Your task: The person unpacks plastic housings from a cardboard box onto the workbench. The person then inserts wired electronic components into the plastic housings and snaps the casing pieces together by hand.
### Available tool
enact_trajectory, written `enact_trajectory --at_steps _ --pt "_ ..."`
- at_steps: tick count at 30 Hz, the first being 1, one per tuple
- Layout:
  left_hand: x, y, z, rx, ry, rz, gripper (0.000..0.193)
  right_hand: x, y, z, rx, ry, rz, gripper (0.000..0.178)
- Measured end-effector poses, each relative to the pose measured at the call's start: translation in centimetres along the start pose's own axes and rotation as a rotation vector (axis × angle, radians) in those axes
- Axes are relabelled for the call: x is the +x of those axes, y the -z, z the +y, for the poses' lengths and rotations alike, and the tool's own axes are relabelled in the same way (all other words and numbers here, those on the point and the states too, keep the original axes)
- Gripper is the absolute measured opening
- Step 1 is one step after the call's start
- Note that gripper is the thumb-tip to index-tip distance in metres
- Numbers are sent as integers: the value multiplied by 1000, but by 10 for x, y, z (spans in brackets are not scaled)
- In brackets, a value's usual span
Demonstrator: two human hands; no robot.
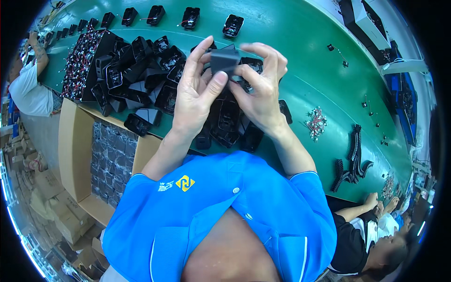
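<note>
Between both hands, above the green table, is a small black plastic housing. My left hand grips it from the left, with the thumb pressed on its lower edge. My right hand pinches at its lower right corner with thumb and index finger; the upper fingers curve around and are slightly blurred. Whether a wire or small part sits in the right pinch is hidden. Below and behind the hands lies a heap of similar black housings, some showing open insides.
Single housings stand in a row along the far side, among them one housing. A black bin of wired parts is at left, above an open carton. Right are a wire bundle and black strips. Other people sit left and right.
</note>
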State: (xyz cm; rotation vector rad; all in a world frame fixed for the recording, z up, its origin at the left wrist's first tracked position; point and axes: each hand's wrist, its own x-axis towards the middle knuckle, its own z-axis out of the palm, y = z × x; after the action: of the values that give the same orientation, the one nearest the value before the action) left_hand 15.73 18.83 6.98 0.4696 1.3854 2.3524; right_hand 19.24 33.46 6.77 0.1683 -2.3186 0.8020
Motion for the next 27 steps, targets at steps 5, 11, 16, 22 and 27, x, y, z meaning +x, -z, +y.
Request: enact_trajectory --at_steps 5,11,16,22,27 --pt "-2 -6 6 237 -132 -73 70 -4 -2 19 175 67 118 24" --pt "-6 -5 12 109 11 -114 69 -15 -2 25 321 85 164 27" --pt "-5 1 5 47 36 -58 61 -15 -5 15 300 23 102 31" --pt "7 12 5 -90 79 29 53 4 1 18 240 32 -22 33" --pt "30 45 17 319 -136 169 42 36 24 85 -130 64 -37 33"
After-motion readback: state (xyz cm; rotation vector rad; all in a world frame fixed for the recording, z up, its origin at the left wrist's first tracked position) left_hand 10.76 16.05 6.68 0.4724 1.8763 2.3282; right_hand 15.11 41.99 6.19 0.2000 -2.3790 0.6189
